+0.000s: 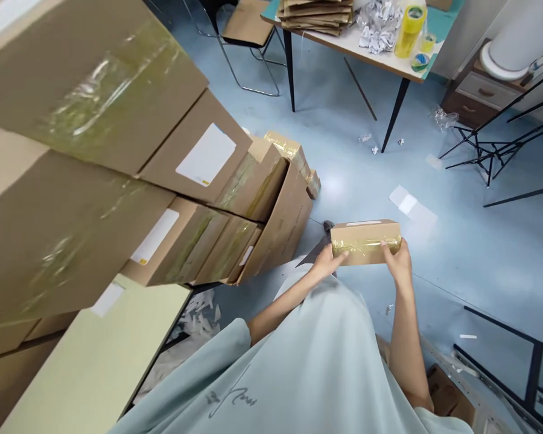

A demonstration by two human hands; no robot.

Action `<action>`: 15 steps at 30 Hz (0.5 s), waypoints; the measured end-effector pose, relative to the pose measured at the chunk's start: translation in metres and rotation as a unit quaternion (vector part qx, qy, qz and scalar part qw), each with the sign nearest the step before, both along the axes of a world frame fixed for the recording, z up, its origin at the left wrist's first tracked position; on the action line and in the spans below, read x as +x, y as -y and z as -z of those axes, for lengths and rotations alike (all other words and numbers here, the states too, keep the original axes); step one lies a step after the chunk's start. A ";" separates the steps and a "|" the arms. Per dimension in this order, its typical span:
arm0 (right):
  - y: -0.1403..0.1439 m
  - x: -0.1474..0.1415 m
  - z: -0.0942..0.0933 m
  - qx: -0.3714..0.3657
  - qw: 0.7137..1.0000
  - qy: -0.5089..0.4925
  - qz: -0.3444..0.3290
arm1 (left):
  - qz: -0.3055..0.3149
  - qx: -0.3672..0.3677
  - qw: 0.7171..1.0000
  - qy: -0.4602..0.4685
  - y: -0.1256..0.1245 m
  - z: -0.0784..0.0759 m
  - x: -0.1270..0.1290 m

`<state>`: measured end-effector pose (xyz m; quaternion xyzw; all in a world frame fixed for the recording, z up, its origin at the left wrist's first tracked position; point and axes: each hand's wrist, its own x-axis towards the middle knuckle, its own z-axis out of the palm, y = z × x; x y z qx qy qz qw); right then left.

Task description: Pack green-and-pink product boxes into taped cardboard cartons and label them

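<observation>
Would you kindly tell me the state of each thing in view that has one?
Small cardboard box: taped, held up.
Left hand: gripping the box's left end.
Right hand: gripping its right end.
Nearest large carton: taped, stacked on others.
Chair: standing upright.
Flat cardboard pieces: stacked.
Crumpled paper: heaped.
Drawers: shut.

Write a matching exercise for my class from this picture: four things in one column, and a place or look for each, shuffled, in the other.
Column one:
1. Small box
2. Yellow tape rolls
3. Chair
4. White strip

Column two:
A. Has a tan seat and thin metal legs
B. Lies flat on the blue floor
C. Held in the left hand and right hand
D. On the table

Pairs: 1-C, 2-D, 3-A, 4-B.
</observation>
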<state>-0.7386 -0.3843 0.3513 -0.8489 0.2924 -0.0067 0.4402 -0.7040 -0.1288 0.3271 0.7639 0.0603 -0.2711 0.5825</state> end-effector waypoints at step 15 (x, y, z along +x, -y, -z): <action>-0.057 0.468 -0.096 -0.259 0.932 0.119 -0.223 | -0.325 -0.160 0.932 -0.001 0.020 -0.047 0.332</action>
